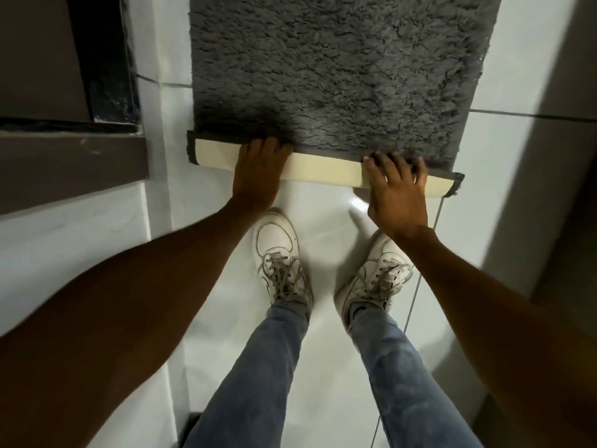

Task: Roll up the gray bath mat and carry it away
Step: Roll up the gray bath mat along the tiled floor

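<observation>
A shaggy gray bath mat (339,66) lies flat on the white tiled floor, stretching away from me. Its near edge is turned over into a low roll (323,168) that shows the cream underside. My left hand (258,176) rests palm down on the left part of that roll, fingers curled over its top. My right hand (397,189) presses on the right part, fingers spread onto the gray pile. Both hands grip the rolled edge.
My two feet in white sneakers (281,257) stand on the glossy tiles just behind the roll. A dark brown step or ledge (71,163) with a dark opening lies at the left. A white wall (529,124) runs along the right.
</observation>
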Tool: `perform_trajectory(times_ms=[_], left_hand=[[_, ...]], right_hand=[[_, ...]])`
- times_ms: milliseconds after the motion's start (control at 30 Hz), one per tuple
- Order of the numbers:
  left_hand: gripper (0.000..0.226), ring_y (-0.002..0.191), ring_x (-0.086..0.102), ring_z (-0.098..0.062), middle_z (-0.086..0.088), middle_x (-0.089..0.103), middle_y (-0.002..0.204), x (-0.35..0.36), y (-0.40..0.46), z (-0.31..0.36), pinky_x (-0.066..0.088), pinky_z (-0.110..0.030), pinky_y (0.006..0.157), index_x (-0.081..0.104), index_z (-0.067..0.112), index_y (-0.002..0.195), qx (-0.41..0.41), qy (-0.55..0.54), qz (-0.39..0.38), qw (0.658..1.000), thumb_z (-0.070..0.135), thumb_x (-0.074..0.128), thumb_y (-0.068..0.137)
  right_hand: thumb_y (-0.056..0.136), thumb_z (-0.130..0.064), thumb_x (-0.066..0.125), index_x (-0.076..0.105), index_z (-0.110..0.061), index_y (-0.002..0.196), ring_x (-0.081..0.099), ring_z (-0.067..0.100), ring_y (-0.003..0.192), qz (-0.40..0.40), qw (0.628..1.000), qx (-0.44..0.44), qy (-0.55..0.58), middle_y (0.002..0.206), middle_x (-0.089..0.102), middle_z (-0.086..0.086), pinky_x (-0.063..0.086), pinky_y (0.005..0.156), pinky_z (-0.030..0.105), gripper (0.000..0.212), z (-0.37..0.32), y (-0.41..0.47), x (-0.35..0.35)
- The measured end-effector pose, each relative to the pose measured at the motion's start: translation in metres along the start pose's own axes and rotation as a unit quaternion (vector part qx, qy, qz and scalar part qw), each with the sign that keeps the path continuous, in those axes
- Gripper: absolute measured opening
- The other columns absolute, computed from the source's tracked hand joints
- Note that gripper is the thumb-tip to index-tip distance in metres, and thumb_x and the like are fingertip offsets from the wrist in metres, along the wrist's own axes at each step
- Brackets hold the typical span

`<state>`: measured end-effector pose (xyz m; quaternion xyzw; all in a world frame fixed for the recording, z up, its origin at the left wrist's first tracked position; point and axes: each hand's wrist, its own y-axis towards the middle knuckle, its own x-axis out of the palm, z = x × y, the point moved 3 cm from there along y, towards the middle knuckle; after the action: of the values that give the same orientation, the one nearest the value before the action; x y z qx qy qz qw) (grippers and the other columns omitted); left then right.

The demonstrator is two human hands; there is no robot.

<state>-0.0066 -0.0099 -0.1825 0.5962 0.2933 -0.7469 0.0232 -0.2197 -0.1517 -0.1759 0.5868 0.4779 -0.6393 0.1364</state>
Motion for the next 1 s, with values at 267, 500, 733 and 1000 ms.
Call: perform_trajectory(times_ms=[267,500,733,1000], left_hand=[[0.060,0.132,0.049,-0.038,-0.015,0.053,0.141,0.020,-0.005,-0.013,0.029,-0.069,0.116,0.046,0.017,0.139,0.025,0.034,-0.020,0.999,0.054,0.059,0.094],[0.049,0.105,0.060,-0.037,-0.015,0.064,0.120,0.010,0.004,-0.010,0.047,-0.049,0.094,0.055,0.010,0.128,0.093,0.009,-0.073,0.993,0.052,0.052,0.103],[0.052,0.112,0.053,-0.037,-0.019,0.057,0.124,0.013,0.025,-0.009,0.040,-0.049,0.099,0.054,0.009,0.122,0.047,0.043,-0.023,0.998,0.055,0.040,0.102],[0.038,0.126,0.049,-0.032,-0.014,0.064,0.132,0.025,0.005,0.020,0.044,-0.053,0.104,0.064,0.017,0.128,-0.069,0.009,0.203,0.977,0.035,0.062,0.094]], right_hand=[[0.094,-0.019,0.066,0.049,-0.023,0.150,0.053,0.043,0.127,-0.012,0.999,-0.013,-0.033,0.139,0.058,0.016,0.039,0.107,0.058,0.059,0.011,0.013,0.006],[0.095,-0.017,0.061,0.059,-0.016,0.135,0.059,0.040,0.113,-0.081,0.993,-0.025,0.079,0.122,0.067,0.015,0.040,0.101,0.054,0.041,0.027,0.011,0.002],[0.094,-0.032,0.041,0.054,-0.013,0.133,0.052,0.040,0.125,0.007,1.000,0.009,0.017,0.137,0.061,0.015,0.031,0.110,0.062,0.045,0.026,0.021,-0.003],[0.105,-0.060,0.020,0.004,-0.028,0.166,0.003,0.040,0.160,-0.033,0.999,0.007,-0.006,0.174,0.002,0.015,0.009,0.122,0.072,0.071,-0.027,-0.011,0.041]])
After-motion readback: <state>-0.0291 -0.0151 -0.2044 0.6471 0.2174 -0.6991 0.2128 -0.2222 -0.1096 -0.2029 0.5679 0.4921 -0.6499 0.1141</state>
